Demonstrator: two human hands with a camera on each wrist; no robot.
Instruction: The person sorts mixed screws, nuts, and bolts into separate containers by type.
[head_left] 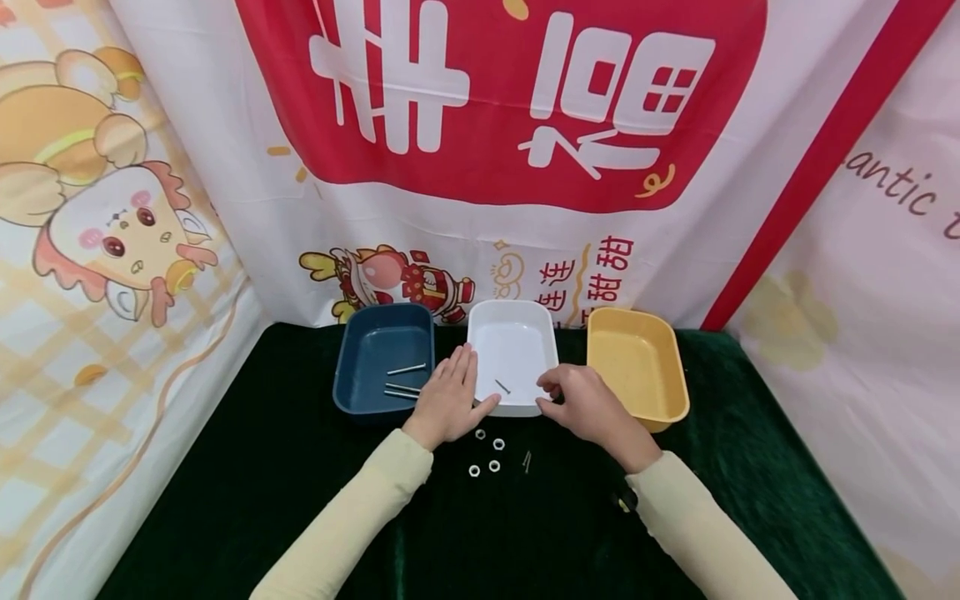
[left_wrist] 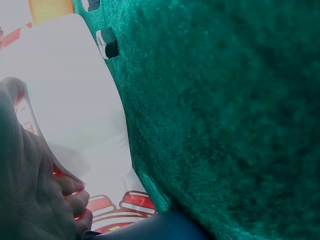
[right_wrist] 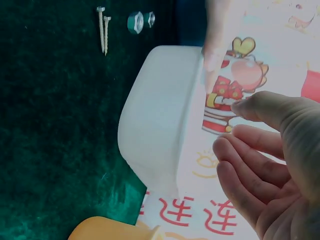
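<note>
A white bin (head_left: pixel 513 350) stands mid-table with one small screw (head_left: pixel 502 387) inside. My left hand (head_left: pixel 451 395) lies over its left rim, fingers straight and pointing away, thumb reaching across the near corner. At the right rim hovers my right hand (head_left: pixel 588 405), its fingers loosely bent. The right wrist view shows a gap between that thumb (right_wrist: pixel 265 109) and the fingers, with nothing in it. In front of the bin lie several hex nuts (head_left: pixel 494 467) and two screws (head_left: pixel 527 461) side by side.
To the left is a blue bin (head_left: pixel 385 310) holding several long metal pins or bolts (head_left: pixel 406 369). A yellow bin (head_left: pixel 637 354) stands on the right, partly behind my right forearm. Dark green cloth (head_left: pixel 315 517) covers the table, and a printed curtain (head_left: pixel 480 225) hangs behind the bins.
</note>
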